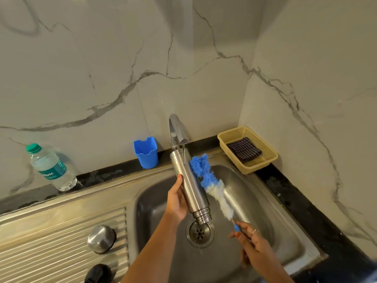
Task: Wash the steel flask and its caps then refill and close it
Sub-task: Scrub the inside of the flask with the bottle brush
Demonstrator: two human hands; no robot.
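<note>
Over the steel sink (265, 203), the left hand (177, 203) wraps its grip round one cylindrical steel flask (188, 185), mouth tilted down toward the drain, while the right hand (252, 245) pinches the handle of one blue-and-white bottle brush (210, 180) lying against the flask's side. Two caps sit on the ribbed drainboard at near left, one domed steel cap (101, 238) and one black cap (98, 273) that is partly cut off. Farther back on the surface stand one clear plastic water bottle (51, 167), one blue plastic cup (146, 152) and one yellow mesh basket (265, 148) holding what looks like a folded dark cloth (243, 149).

Dim, warm indoor light, soft glare streaked the tap (177, 127), sink (255, 193) shadowed, wide-angle bending at the edges, corner at five o'clock blurred

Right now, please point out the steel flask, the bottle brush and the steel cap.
steel flask (188, 183), head view, middle of body.
bottle brush (201, 166), head view, blue bristles.
steel cap (101, 238), head view, domed top.
</note>
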